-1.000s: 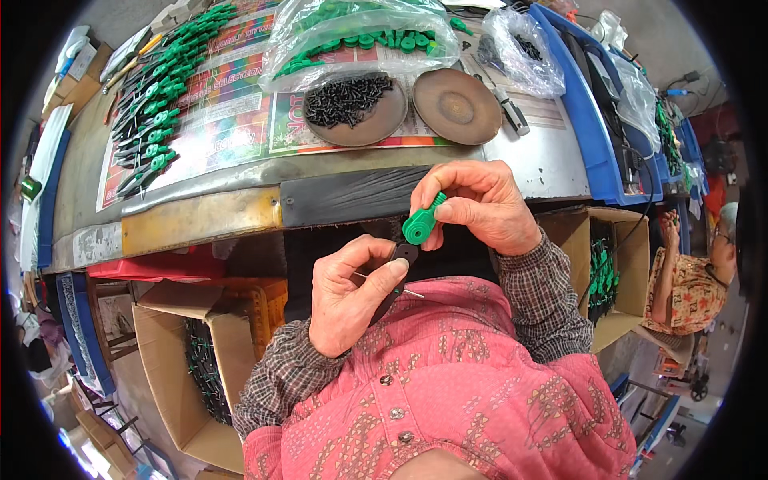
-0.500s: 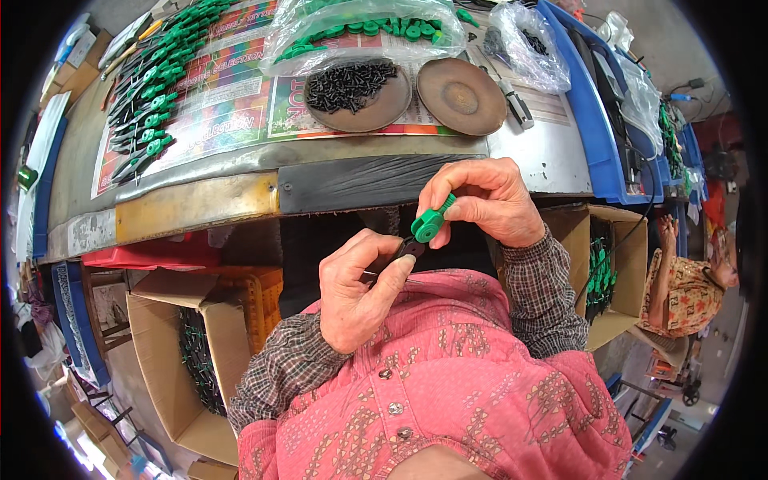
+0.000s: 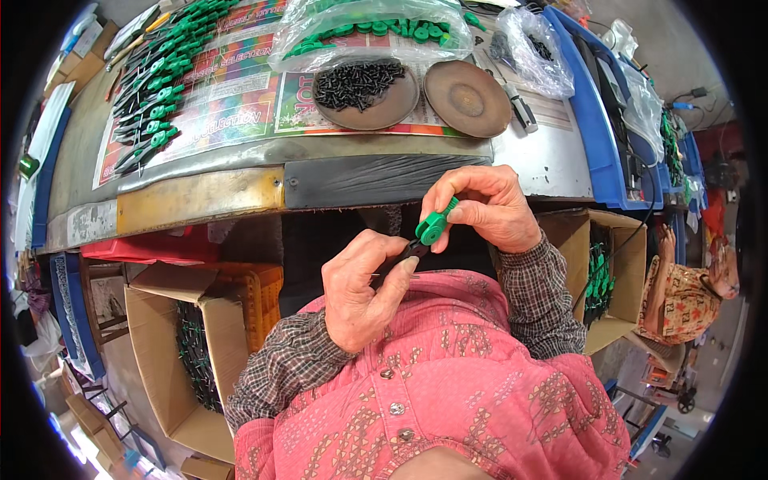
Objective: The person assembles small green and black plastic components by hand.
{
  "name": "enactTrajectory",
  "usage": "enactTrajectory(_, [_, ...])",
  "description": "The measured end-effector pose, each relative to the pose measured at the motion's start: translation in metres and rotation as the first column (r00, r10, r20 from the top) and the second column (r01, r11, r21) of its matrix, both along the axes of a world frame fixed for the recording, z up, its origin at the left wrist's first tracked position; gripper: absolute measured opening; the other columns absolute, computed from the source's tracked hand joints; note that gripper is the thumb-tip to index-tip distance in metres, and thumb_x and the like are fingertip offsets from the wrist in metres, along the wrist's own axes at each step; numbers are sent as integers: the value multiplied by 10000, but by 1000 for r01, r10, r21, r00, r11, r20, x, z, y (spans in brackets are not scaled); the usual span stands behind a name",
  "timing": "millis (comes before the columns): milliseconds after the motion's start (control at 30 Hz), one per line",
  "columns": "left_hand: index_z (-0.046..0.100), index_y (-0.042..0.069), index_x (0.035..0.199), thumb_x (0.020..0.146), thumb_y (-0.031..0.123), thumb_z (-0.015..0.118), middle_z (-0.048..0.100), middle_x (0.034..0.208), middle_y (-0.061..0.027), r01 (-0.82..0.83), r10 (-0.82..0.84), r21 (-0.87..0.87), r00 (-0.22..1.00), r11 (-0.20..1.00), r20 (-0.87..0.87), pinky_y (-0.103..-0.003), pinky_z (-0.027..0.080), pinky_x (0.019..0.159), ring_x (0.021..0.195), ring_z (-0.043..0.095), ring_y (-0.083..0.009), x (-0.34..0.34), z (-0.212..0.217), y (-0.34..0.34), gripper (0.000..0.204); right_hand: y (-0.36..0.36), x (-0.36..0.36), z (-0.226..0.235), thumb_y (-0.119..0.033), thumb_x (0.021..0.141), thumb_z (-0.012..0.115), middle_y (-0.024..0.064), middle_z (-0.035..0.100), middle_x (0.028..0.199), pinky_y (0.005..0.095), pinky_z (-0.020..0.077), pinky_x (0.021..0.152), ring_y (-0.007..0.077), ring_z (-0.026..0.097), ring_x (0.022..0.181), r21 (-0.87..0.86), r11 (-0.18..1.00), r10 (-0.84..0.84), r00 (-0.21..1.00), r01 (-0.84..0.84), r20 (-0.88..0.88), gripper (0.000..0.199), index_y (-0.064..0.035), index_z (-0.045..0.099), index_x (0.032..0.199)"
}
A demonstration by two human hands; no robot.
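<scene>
Just off the table's front edge, above my lap, my left hand [image 3: 362, 290] pinches a flat black plastic piece [image 3: 411, 250] between thumb and fingers; thin metal prongs seem to stick out near the thumb. My right hand [image 3: 494, 210] grips a green plastic piece [image 3: 433, 230] with a round forked head and a ridged stem. The green head meets the tip of the black piece; whether the two are joined I cannot tell. On the table lie a brown dish [image 3: 368, 116] of small black pins [image 3: 356, 86] and another round brown dish [image 3: 466, 98].
Rows of black-and-green assemblies [image 3: 156, 104] cover the table's left side. A clear bag [image 3: 376, 48] of green pieces lies at the back, a blue bin [image 3: 596, 120] at right. Cardboard boxes [image 3: 228, 336] of assemblies flank my lap. Another person [image 3: 680, 292] is at far right.
The view has shifted slightly. Both hands keep their holds, and the green piece has turned a little against the black one.
</scene>
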State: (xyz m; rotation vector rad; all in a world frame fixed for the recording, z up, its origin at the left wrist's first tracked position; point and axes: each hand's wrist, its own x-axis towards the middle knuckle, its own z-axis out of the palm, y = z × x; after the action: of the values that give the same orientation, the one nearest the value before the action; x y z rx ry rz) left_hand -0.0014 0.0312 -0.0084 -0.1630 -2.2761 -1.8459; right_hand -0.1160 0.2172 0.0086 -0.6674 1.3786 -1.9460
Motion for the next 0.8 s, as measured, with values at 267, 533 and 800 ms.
enactTrajectory(267, [633, -10, 899, 785, -13, 674, 592, 772, -94, -24, 22, -34, 998, 999, -57, -288, 438, 572, 651, 562, -186, 0, -2, 1, 122, -2, 10, 4, -42, 882, 634, 215, 635, 909, 333, 589, 619, 252, 677, 734, 44, 993, -108, 992, 111, -67, 138, 77, 614, 949])
enactTrajectory(533, [631, 5, 905, 756, -37, 688, 596, 787, -111, -63, 44, -126, 988, 990, -147, -317, 467, 567, 664, 594, -244, 0, -3, 0, 165, -4, 16, 2, -35, 887, 627, 193, 646, 938, 320, 588, 669, 239, 682, 775, 112, 992, -39, 984, 60, -177, 132, 81, 623, 952])
enactTrajectory(800, [628, 8, 887, 745, -36, 711, 592, 798, -103, -50, 28, -116, 982, 992, -185, -300, 463, 543, 647, 593, -222, -1, -6, -1, 170, -3, 15, 3, 41, 881, 606, 101, 647, 916, 258, 570, 680, 174, 683, 768, 125, 992, 10, 948, 31, -319, 116, 65, 629, 993])
